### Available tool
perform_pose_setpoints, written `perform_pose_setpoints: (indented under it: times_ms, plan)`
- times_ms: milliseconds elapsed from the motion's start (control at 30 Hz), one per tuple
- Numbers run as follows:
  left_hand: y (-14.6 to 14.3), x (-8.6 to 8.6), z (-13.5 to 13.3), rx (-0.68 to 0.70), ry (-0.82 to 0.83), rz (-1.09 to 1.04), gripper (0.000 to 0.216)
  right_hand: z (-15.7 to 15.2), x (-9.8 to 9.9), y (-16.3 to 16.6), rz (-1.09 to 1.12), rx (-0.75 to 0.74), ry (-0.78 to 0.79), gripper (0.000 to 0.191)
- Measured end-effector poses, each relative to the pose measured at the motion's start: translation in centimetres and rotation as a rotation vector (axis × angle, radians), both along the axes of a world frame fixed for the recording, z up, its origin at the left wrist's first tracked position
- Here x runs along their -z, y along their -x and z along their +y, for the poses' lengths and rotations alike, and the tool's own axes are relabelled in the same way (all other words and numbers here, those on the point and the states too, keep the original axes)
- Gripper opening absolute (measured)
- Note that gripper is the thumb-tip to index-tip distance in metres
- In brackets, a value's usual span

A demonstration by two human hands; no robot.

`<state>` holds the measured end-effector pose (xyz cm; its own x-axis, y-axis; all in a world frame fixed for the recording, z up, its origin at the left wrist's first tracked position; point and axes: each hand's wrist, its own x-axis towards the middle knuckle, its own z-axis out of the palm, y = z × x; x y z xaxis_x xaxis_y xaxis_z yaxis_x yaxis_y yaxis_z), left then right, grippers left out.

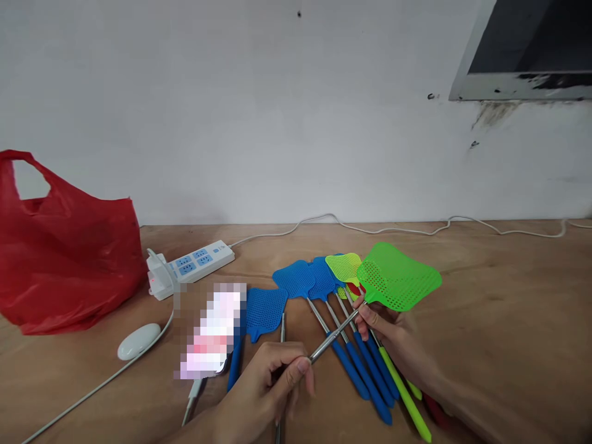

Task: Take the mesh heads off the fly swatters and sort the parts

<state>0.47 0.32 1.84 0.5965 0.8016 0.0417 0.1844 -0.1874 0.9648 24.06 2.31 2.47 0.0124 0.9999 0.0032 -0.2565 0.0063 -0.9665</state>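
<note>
A green fly swatter is held slantwise above the table, its mesh head up to the right. My left hand is closed round the lower part of its metal rod, hiding that end. Close below the head, my right hand pinches the neck of the rod. Beneath lie several fly swatters side by side, including a blue one and a yellow-green one; a red one is mostly covered. Left of these is a loose blue swatter head, with a bare metal rod beside it.
A red plastic bag stands at the left. Near it are a white power strip, a white oval object and a phone with a blurred screen on a cable. A thin white cord runs along the wall.
</note>
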Motion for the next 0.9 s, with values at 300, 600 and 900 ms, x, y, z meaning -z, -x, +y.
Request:
perform_pose_setpoints:
  times_ms: [300, 600, 900]
  plan:
    - [0.0, -0.4, -0.7, 0.044, -0.082, 0.026, 0.061, -1.1, 0.8, 0.2, -0.106, -0.114, 0.012, 0.038]
    - [0.1, -1.4, -0.6, 0.055, -0.213, 0.062, 0.055, -1.3, 0.0, 0.6, -0.013, -0.151, 0.003, 0.035]
    - [0.5, -1.0, -0.4, -0.1, -0.153, 0.204, 0.028, -0.1, -1.1, 0.2, 0.162, 0.047, 0.095, 0.045]
